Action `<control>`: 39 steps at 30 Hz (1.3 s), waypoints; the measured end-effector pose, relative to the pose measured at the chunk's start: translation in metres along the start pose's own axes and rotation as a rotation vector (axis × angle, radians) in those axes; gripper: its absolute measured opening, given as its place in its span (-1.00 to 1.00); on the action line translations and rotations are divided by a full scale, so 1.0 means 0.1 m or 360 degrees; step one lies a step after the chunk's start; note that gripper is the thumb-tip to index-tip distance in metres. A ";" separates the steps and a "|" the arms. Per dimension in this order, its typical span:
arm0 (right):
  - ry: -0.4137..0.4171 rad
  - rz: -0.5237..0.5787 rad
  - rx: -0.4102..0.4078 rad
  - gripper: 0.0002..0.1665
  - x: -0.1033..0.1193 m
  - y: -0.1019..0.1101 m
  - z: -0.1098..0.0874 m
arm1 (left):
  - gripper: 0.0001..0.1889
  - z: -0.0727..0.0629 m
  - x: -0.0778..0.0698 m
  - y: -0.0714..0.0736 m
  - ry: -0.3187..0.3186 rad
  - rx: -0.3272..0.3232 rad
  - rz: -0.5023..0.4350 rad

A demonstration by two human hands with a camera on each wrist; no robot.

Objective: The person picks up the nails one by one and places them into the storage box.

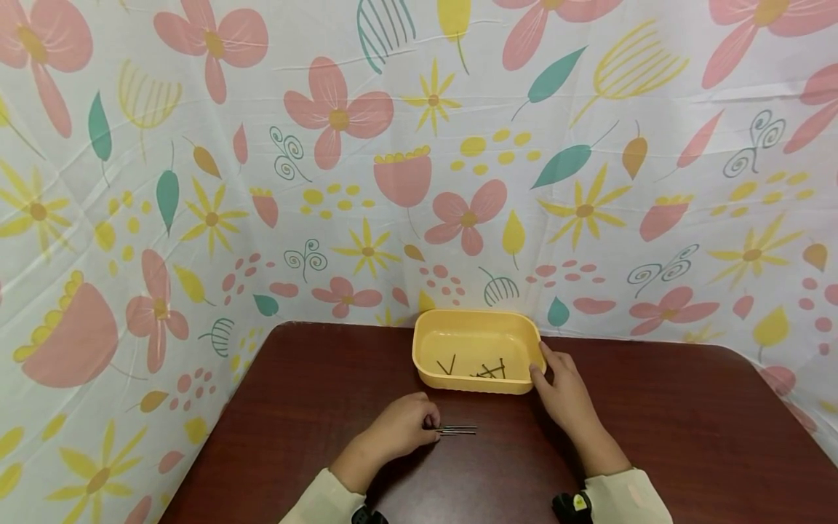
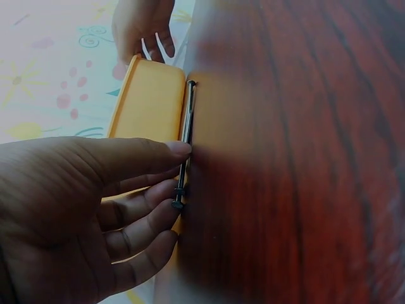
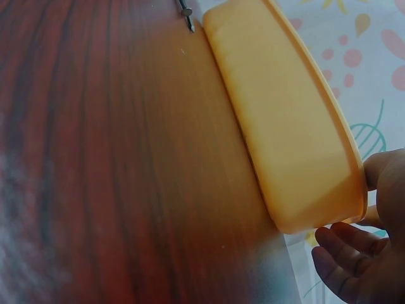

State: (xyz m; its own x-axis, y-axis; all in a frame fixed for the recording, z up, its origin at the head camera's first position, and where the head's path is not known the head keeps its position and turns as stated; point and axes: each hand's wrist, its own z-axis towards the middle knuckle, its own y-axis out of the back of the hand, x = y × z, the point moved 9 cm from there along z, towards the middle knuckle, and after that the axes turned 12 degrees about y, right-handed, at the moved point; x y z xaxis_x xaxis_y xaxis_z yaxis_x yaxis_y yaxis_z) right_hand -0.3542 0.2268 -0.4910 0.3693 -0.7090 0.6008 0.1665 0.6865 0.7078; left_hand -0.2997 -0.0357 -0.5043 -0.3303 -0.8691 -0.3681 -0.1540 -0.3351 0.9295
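My left hand [image 1: 406, 426] is low over the tabletop, in front of a yellow plastic basin [image 1: 474, 386]. Between its thumb and fingers it pinches a few long nails [image 2: 188, 120], which lie side by side and point right in the head view. Their heads and tips show in the left wrist view; I cannot tell exactly how many there are. At the basin's right end, my right hand [image 1: 566, 389] grips the rim, with the other fingers against the outer wall [image 3: 310, 145]. Several dark nails [image 1: 492, 371] lie scattered on the basin's floor.
The dark red-brown wooden table [image 1: 314, 407] carries the basin near its back edge. A white cloth [image 1: 393, 255] printed with flowers and leaves hangs behind the table and along its left side.
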 end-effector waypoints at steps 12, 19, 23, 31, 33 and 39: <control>-0.0006 0.0000 0.0022 -0.26 -0.01 -0.01 0.00 | -0.88 0.00 0.00 -0.01 -0.0026 -0.0036 -0.0008; -0.0012 0.0002 0.0030 -0.26 -0.01 -0.01 0.00 | -0.94 -0.01 -0.04 0.01 -0.0088 -0.0054 -0.0019; -0.0005 0.0002 0.0029 -0.26 0.00 -0.01 -0.01 | -0.93 -0.01 -0.05 0.00 -0.0080 -0.0036 -0.0016; 0.0013 -0.0029 0.0019 -0.26 -0.01 -0.02 0.00 | -0.93 -0.01 -0.07 0.01 -0.0086 -0.0030 -0.0003; 0.0011 -0.0028 0.0019 -0.26 -0.01 -0.02 0.00 | -0.92 -0.01 -0.07 0.01 -0.0090 -0.0035 0.0000; 0.0009 -0.0026 0.0024 -0.26 -0.02 -0.02 0.00 | -0.91 -0.01 -0.07 0.00 -0.0097 -0.0039 0.0011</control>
State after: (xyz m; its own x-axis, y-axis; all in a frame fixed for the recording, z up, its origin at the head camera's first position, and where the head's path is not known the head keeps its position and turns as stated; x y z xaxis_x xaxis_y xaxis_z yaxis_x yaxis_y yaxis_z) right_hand -0.3552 0.2266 -0.4936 0.3720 -0.7189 0.5872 0.1584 0.6725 0.7230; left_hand -0.2963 -0.0301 -0.5019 -0.3873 -0.8481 -0.3615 -0.1291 -0.3384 0.9321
